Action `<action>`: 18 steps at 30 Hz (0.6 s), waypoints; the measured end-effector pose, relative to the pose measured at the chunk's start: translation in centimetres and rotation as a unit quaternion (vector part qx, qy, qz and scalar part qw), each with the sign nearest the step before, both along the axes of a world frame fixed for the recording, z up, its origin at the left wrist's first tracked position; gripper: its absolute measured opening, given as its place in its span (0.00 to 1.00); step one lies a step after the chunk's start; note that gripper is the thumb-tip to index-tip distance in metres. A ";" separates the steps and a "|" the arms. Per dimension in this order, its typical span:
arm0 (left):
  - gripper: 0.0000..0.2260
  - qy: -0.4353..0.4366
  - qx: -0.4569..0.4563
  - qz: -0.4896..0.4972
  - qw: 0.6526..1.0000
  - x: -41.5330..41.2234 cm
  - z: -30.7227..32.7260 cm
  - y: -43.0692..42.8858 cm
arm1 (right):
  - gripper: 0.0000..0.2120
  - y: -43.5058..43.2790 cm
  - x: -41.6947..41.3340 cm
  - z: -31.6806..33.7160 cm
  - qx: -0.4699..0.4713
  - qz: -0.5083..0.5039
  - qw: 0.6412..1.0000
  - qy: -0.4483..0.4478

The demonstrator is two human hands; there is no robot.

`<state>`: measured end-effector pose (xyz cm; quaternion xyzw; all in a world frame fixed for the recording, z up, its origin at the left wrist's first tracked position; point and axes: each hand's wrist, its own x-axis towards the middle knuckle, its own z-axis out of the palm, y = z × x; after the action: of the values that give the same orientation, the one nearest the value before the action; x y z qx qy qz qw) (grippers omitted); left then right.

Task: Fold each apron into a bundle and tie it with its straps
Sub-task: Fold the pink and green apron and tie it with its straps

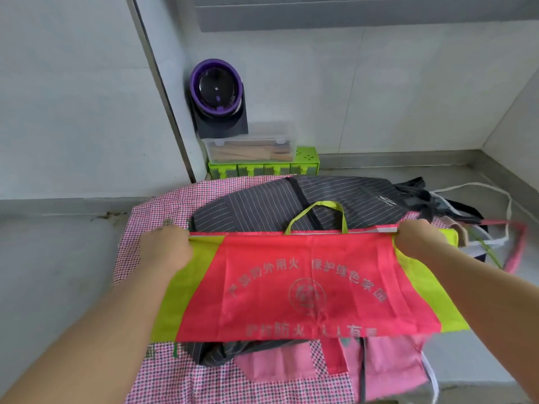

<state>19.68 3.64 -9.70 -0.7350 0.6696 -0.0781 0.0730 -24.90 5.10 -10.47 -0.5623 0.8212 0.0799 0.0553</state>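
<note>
Counter [52, 258] against grey walls [379, 97], heaped aprons [262, 205], left hand [166, 249] and right hand [420, 240] pinching red apron [306, 287]

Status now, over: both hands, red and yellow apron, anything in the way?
Left hand and right hand grip the red and yellow apron by its far corners. Apron stretched flat, not yet bundled. Striped apron lies underneath; red strap trails right.

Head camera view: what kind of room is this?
Probably a kitchen: a steel counter, a clear box of chopsticks on a green seasoning rack, and a red apron held over others.
</note>
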 end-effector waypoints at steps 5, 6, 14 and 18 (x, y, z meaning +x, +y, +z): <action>0.13 -0.007 0.014 0.001 1.000 -0.3 -1.9 -2.6 | 0.12 -2.3 0.1 -2.1 0.003 -0.005 1.000 0.001; 0.14 -0.011 0.012 0.010 1.000 -0.4 -2.2 -2.9 | 0.12 -2.5 0.3 -2.3 0.003 -0.006 1.000 0.002; 0.16 0.056 -0.197 -0.082 0.975 -3.3 -4.0 -1.7 | 0.12 -3.4 1.3 -3.3 -0.060 0.017 0.998 0.004; 0.16 0.117 -0.214 -0.171 0.954 -6.8 -4.4 -0.9 | 0.22 -5.1 4.7 -3.8 -0.106 -0.006 0.971 -0.216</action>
<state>12.91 2.75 -14.07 -0.6115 0.7568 -0.1449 -0.1794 -20.21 0.05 -14.22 -0.5637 0.7970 -0.1314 0.1724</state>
